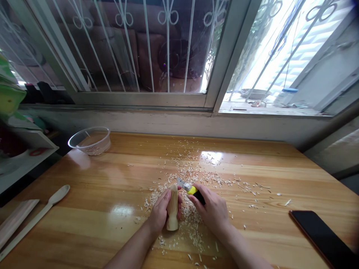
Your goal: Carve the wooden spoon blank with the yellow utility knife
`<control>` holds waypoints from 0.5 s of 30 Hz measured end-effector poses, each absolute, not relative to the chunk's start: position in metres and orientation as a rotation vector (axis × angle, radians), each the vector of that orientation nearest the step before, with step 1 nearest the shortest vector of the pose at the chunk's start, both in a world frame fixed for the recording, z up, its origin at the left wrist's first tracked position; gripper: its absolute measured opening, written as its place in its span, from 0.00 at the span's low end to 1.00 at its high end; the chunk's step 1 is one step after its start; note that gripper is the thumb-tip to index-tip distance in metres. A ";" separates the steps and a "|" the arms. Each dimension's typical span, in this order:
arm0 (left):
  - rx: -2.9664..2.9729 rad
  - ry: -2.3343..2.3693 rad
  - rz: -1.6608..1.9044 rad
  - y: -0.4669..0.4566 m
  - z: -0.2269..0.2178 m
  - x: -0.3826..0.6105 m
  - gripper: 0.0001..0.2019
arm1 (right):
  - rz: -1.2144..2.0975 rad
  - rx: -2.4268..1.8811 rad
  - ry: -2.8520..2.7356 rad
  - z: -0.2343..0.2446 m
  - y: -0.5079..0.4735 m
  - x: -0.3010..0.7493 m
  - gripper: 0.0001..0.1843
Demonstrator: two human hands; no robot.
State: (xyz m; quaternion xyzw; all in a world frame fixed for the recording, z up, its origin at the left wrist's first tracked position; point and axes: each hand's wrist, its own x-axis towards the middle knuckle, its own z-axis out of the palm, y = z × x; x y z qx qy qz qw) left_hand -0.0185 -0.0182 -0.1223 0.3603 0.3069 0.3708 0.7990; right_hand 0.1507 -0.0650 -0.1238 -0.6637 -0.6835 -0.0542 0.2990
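Left hand [160,210]: grip closed round a pale, smooth, waisted wooden block [172,209], wider end toward the person. Block sits over the honey-brown wooden tabletop [112,186] (can't tell if its base touches). Right hand [215,210]: grip wrapped round the yellow-and-black handle of a utility knife [193,190], silver blade out, tip just beside the block's far end; contact unclear. Curly cream wood shavings [193,220] around and beyond the block. Well left of the block: long-handled pale wooden spoon [57,194]. Beyond and left of it: round clear plastic tub [106,144]. Well right: flat black phone [319,231].
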 end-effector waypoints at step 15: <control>1.040 0.721 0.770 -0.021 -0.131 -0.027 0.18 | -0.097 -1.659 -1.989 -0.116 -0.070 0.143 0.23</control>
